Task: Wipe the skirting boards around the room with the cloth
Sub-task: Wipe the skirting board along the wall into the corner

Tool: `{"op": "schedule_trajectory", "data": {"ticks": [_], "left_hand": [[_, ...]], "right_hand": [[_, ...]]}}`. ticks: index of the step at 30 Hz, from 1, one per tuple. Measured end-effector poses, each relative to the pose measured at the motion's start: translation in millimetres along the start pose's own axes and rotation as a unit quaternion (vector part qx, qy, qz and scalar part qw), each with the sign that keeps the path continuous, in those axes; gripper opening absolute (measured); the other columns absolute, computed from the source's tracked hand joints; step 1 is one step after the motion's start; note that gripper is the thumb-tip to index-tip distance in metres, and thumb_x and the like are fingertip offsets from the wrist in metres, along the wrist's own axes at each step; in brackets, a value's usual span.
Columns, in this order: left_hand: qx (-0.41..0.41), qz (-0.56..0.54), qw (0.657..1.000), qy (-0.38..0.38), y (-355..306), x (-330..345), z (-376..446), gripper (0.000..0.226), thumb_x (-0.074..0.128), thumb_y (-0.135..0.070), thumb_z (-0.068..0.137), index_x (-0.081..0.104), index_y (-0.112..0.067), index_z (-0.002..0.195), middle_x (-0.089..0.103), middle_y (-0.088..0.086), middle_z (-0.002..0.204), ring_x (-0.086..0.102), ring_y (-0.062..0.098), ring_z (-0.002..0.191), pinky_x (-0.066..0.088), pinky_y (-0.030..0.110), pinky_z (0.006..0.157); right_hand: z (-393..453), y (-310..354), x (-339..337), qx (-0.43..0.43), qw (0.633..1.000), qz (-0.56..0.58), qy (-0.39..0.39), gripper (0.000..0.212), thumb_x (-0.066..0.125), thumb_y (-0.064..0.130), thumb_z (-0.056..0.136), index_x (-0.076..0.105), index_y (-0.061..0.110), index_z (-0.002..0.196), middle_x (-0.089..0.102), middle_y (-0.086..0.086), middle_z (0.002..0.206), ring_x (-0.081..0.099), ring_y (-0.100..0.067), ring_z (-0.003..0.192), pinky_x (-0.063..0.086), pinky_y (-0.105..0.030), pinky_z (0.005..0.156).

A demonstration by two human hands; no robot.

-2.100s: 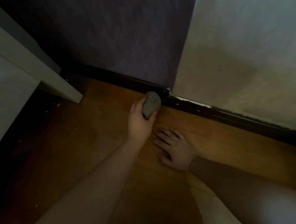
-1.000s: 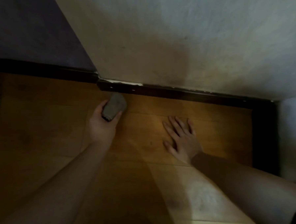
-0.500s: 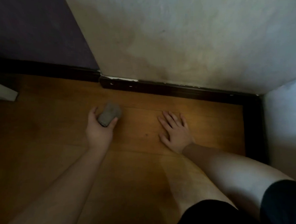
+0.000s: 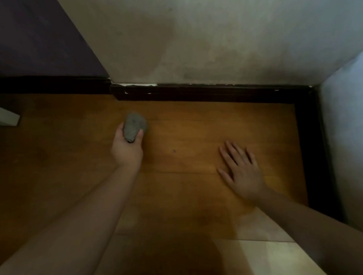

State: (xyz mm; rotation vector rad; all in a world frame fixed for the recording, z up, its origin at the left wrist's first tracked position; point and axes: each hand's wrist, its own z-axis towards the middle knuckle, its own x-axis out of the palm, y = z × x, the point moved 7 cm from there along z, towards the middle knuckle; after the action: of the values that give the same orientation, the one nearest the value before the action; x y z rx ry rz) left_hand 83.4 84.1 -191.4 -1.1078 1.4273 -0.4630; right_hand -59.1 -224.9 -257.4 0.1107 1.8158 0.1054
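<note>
The left hand (image 4: 126, 149) grips a bunched grey cloth (image 4: 134, 127), the thumb on one side and the fingers curled round the other, so that the wad sticks out beyond the fingertips toward the wall. The cloth is over the wooden floor (image 4: 196, 126), near the dark skirting board (image 4: 205, 92) but apart from it, with a strip of bare floor between the two; whether the cloth touches the floor cannot be told. The right hand (image 4: 242, 170) lies flat on the floor to the right, palm down, fingers straight and slightly spread, holding nothing, and well apart from the left hand. Both bare forearms reach in from the lower edge of the view. The skirting board runs along the foot of a pale, stained wall (image 4: 213, 41), with chipped white flecks along its top edge near the left end, where the wall steps out from a purple wall (image 4: 28, 36) that has its own dark skirting below it. At the right the skirting turns the corner and runs down along a lighter wall (image 4: 352, 128). At the left edge a white furniture corner (image 4: 5, 117) stands on the floor. A paler patch of light falls across the floorboards near the bottom of the view, between the forearms.
</note>
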Motion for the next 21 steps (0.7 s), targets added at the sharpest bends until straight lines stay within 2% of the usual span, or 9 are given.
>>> {"op": "schedule_trajectory", "data": {"ticks": [2, 6, 10, 14, 18, 21], "left_hand": [[0.001, 0.009, 1.0, -0.003, 2.9, 2.9, 3.0, 0.059, 0.07, -0.026, 0.093, 0.047, -0.015, 0.146, 0.059, 0.004, 0.136, 0.052, 0.009, 0.116, 0.035, 0.017, 0.094], [0.002, 0.023, 1.0, -0.005, 9.4, 8.5, 19.2, 0.059, 0.07, -0.025, 0.093, 0.046, -0.015, 0.146, 0.058, 0.006, 0.138, 0.054, 0.02, 0.126, 0.036, 0.019, 0.097], [-0.021, 0.016, 0.999, -0.027, 6.4, 15.1, 31.7, 0.06, 0.069, -0.025, 0.093, 0.045, -0.017, 0.147, 0.057, 0.005, 0.14, 0.053, 0.019, 0.126, 0.037, 0.021, 0.101], [-0.077, -0.038, 0.994, -0.072, 7.0, 20.8, 43.5, 0.06, 0.068, -0.021, 0.094, 0.042, -0.019, 0.149, 0.055, 0.004, 0.141, 0.051, 0.018, 0.129, 0.036, 0.021, 0.103], [-0.07, -0.013, 0.993, -0.09, -1.7, 31.5, 59.0, 0.062, 0.069, -0.026, 0.093, 0.043, -0.02, 0.148, 0.057, 0.005, 0.139, 0.053, 0.02, 0.127, 0.037, 0.022, 0.102], [-0.097, -0.033, 0.99, -0.092, -5.7, 46.4, 69.3, 0.064, 0.071, -0.027, 0.09, 0.044, -0.02, 0.148, 0.057, 0.005, 0.139, 0.053, 0.021, 0.127, 0.038, 0.024, 0.103]], "right_hand": [[3.8, -0.5, 1.2, -0.005, 1.0, -0.006, 0.0, 0.067, 0.021, 0.063, 0.099, 0.011, 0.031, 0.157, 0.01, 0.003, 0.165, 0.004, -0.016, 0.152, 0.006, -0.049, 0.121], [4.9, 1.3, 2.0, -0.014, 1.0, -0.011, 0.016, 0.068, 0.018, 0.063, 0.099, 0.009, 0.031, 0.158, 0.005, 0.003, 0.165, 0.002, -0.018, 0.152, 0.004, -0.052, 0.121], [2.4, -2.7, 0.5, -0.009, 1.0, -0.007, 0.015, 0.069, 0.02, 0.063, 0.098, 0.011, 0.029, 0.158, 0.006, 0.003, 0.165, 0.004, -0.019, 0.152, 0.006, -0.054, 0.12], [2.9, -4.2, 1.0, -0.014, 1.0, -0.003, 0.01, 0.07, 0.022, 0.063, 0.098, 0.011, 0.029, 0.158, 0.008, 0.002, 0.165, 0.006, -0.019, 0.152, 0.005, -0.053, 0.12], [3.7, -3.1, 1.2, -0.015, 1.0, 0.008, 0.0, 0.07, 0.022, 0.063, 0.097, 0.014, 0.029, 0.157, 0.01, 0.002, 0.165, 0.006, -0.019, 0.152, 0.006, -0.053, 0.12], [3.9, -1.4, 0.2, -0.02, 1.0, 0.016, -0.011, 0.069, 0.028, 0.061, 0.096, 0.021, 0.027, 0.156, 0.016, 0.0, 0.163, 0.012, -0.02, 0.151, 0.006, -0.052, 0.12]]}}
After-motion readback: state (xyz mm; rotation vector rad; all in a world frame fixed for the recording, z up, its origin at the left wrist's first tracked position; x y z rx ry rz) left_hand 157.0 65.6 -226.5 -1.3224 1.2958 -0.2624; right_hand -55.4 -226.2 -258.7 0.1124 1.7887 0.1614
